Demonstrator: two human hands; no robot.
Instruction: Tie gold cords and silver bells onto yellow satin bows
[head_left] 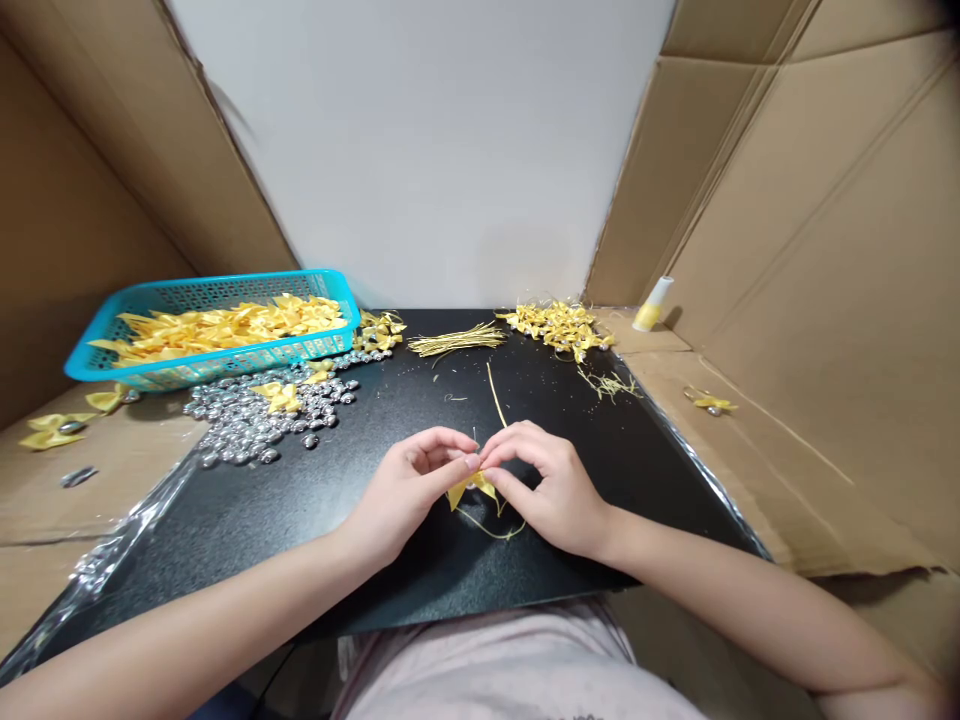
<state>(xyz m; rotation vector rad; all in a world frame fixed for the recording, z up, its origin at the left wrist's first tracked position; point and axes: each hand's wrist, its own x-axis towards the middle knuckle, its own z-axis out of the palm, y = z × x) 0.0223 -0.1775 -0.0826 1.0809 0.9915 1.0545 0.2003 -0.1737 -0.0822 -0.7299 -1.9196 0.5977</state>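
Note:
Over the front middle of the black table, a small yellow ribbon bow [459, 492] is pinched between my two hands. My left hand [401, 490] closes thumb and index finger on its upper edge from the left. Opposite it, my right hand [559, 495] is also closed in a pinch, its fingertips touching those of the left. A thin yellow thread [491, 535] loops below the bow. Something thin, perhaps a needle, sticks up above the fingertips. One straight yellow cord [496, 395] lies just beyond the right hand. The fingers hide the bow's upper part.
A blue basket [247, 357] of yellow ribbon pieces stands at the back left, with silvery beads [259, 425] before it. Farther back are a bundle of yellow cords [457, 340] and a heap of bows [559, 325]. A thread spool [652, 305] stands right, by cardboard walls.

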